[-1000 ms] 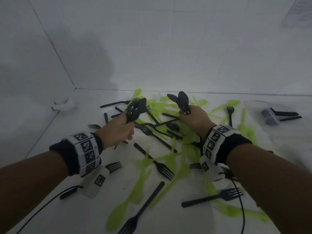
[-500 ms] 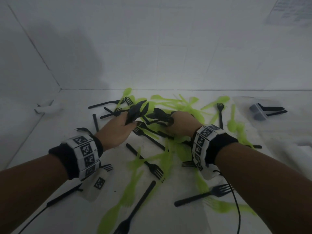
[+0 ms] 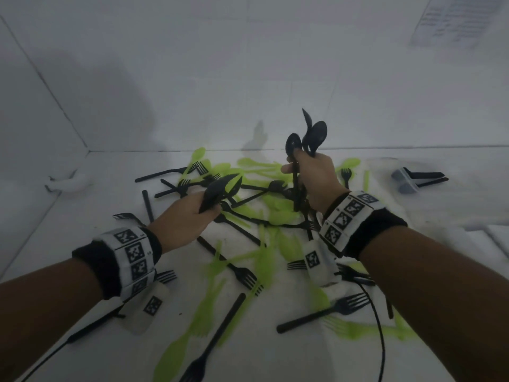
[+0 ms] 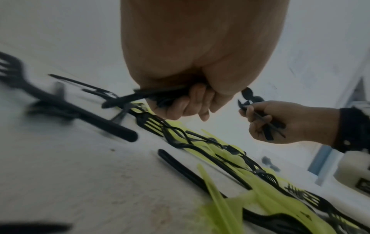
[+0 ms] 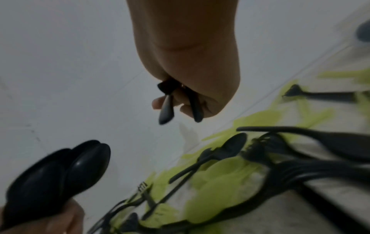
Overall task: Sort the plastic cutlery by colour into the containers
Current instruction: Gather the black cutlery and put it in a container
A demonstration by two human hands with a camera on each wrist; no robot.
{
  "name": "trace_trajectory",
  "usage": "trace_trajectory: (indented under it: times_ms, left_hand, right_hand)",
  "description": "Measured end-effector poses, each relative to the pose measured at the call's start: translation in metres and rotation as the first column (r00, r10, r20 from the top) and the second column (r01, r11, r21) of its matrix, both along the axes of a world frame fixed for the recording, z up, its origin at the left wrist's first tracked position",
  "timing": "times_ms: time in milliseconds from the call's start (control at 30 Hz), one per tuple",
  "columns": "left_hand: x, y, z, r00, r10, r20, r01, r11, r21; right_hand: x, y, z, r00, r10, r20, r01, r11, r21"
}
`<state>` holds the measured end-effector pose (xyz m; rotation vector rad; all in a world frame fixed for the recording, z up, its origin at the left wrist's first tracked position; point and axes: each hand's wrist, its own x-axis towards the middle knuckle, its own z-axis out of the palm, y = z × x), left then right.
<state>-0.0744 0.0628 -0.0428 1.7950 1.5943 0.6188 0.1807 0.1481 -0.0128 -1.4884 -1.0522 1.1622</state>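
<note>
Right hand point(image 5: 188, 76), upper centre, grips black handles point(image 5: 167, 109); left hand point(image 5: 40, 221), lower left, holds black spoons point(image 5: 60, 171); green and black cutlery pile point(image 5: 230, 182) lower right.

White worktop point(image 3: 91, 208) meets white tiled walls point(image 3: 192, 78). Crumpled white object point(image 3: 68, 183) at left of frame near the corner. Printed sheet point(image 3: 454, 20) on wall, upper right; text illegible. Black cable point(image 3: 381, 334) at lower right

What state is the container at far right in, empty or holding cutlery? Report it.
Holding cutlery: the clear container at far right has black handles lying inside. Which utensils cannot be told.
</note>
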Motion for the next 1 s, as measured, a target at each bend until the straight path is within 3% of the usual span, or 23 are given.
trace_trajectory:
  times_ms: [167, 433, 700, 833, 867, 1000]
  left_hand:
    - [0.025, 0.015, -0.010, 0.998, -0.057, 0.005, 0.057, 0.998, -0.015]
    - [0.074, 0.042, -0.007, 0.923, -0.239, -0.302, 0.285, 0.951, 0.119]
    - [0.128, 0.090, -0.015, 0.851, -0.253, -0.461, 0.360, 0.919, 0.159]
    - [0.149, 0.107, -0.019, 0.718, -0.309, -0.623, 0.418, 0.908, 0.031]
    - [0.151, 0.109, -0.021, 0.712, -0.319, -0.626, 0.415, 0.910, 0.008]
    - [0.150, 0.112, -0.024, 0.801, -0.294, -0.521, 0.370, 0.928, 0.045]
  right_hand:
    - [0.039, -0.017, -0.025, 0.972, 0.052, 0.229, -0.038, 0.997, -0.066]
    - [0.084, -0.048, -0.039, 0.934, 0.068, 0.352, -0.033, 0.994, -0.105]
    - [0.083, -0.059, -0.047, 0.982, -0.002, 0.191, 0.029, 0.990, -0.139]
    - [0.088, -0.061, -0.050, 0.982, -0.022, 0.189, 0.047, 0.991, -0.127]
    - [0.092, -0.062, -0.051, 0.982, -0.028, 0.189, 0.054, 0.990, -0.134]
    - [0.108, -0.060, -0.058, 0.983, -0.046, 0.179, 0.073, 0.986, -0.147]
